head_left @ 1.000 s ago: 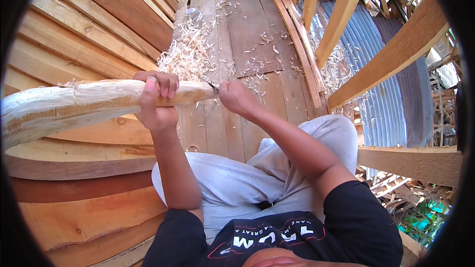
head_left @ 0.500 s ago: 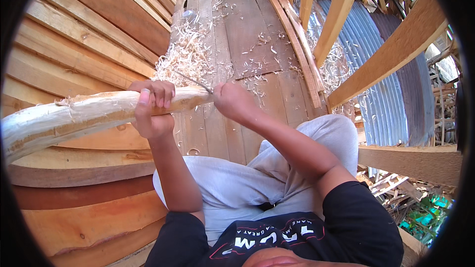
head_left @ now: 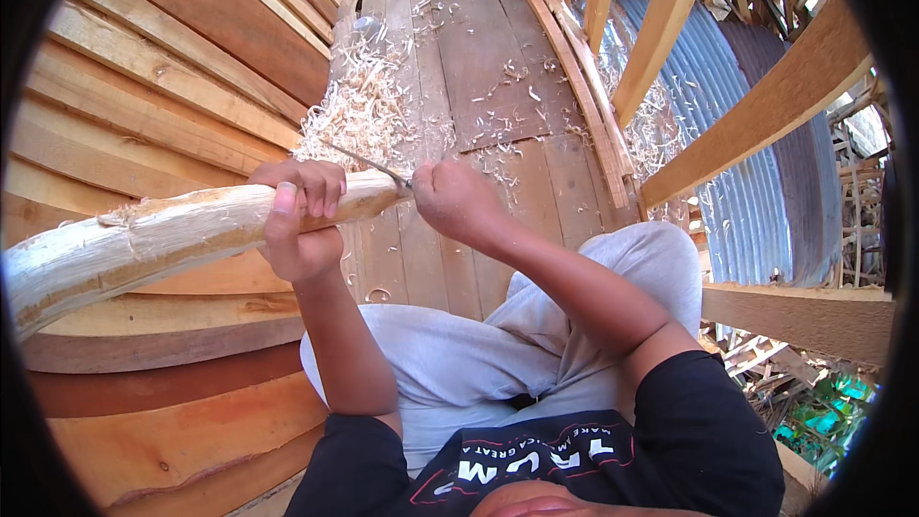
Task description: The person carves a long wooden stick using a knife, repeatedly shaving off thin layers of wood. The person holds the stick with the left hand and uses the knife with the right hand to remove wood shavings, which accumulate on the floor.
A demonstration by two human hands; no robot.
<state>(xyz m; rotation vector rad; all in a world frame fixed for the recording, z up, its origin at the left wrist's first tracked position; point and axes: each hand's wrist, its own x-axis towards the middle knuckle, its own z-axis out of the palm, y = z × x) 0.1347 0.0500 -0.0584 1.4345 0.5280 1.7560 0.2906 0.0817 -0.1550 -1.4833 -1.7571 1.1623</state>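
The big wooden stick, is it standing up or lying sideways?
Lying sideways. The pale wooden stick runs across the picture, tilted a little, with the left hand wrapped around it and the right hand at its end.

One pole [head_left: 163,239] — one knife [head_left: 369,165] — two hands

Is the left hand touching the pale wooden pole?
Touching: the head view shows the left hand wrapped around the pale wooden pole, fingers over its top.

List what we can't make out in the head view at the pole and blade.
- Blade handle: hidden inside the right hand.
- Pole far end: cut off by the left rim.
- Pole tip: covered by the right hand.
- Left hand palm: behind the pole.
- Small round thing on the planks: too small to identify.
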